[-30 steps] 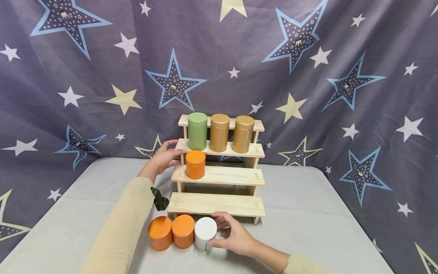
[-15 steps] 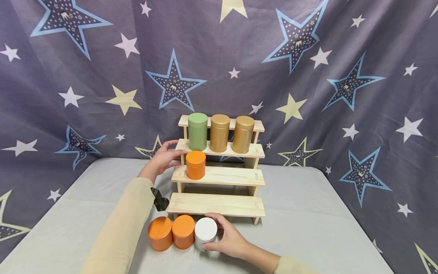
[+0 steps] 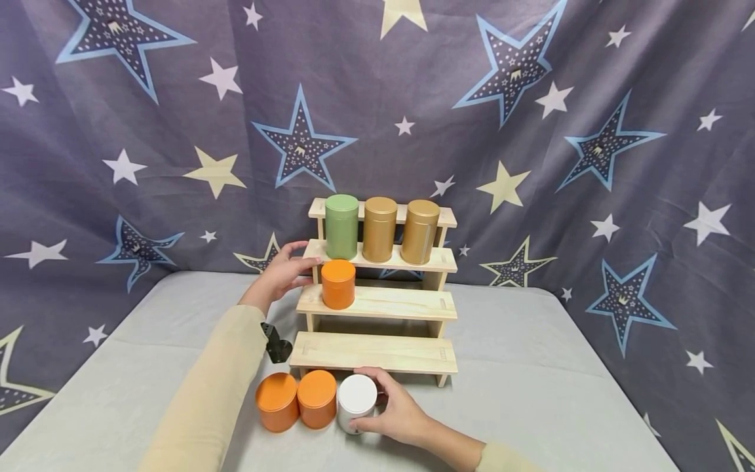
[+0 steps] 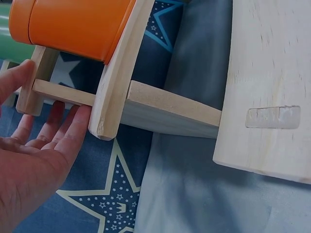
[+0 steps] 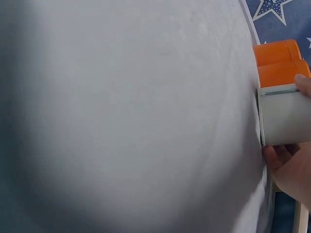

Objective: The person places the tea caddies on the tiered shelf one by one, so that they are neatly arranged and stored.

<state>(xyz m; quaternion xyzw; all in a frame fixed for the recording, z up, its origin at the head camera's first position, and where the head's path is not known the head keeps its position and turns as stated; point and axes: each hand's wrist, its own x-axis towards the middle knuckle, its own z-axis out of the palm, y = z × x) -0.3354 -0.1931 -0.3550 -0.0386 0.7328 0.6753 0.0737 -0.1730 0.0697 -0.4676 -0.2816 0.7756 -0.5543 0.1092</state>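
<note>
A wooden step shelf (image 3: 377, 351) stands in the middle of the head view. My left hand (image 3: 286, 273) holds its left side, with the thumb at a board's end and the fingers against the side support, as the left wrist view shows. In front of the shelf my right hand (image 3: 396, 410) grips a white tin (image 3: 357, 394) between thumb and fingers. Beside that tin stand two orange tins, one nearer (image 3: 317, 400) and one farther left (image 3: 277, 403). Another orange tin (image 3: 338, 285) sits on a lower step, at the left.
On a higher step stand a green canister (image 3: 341, 226) and two gold canisters, one in the middle (image 3: 379, 229) and one at the right (image 3: 420, 231). A pale cloth (image 3: 519, 367) covers the table. Behind hangs a star-patterned curtain (image 3: 377, 78).
My right hand has moved left and taken hold of the white tin, which has shifted very slightly right. The left hand has stayed at the shelf.
</note>
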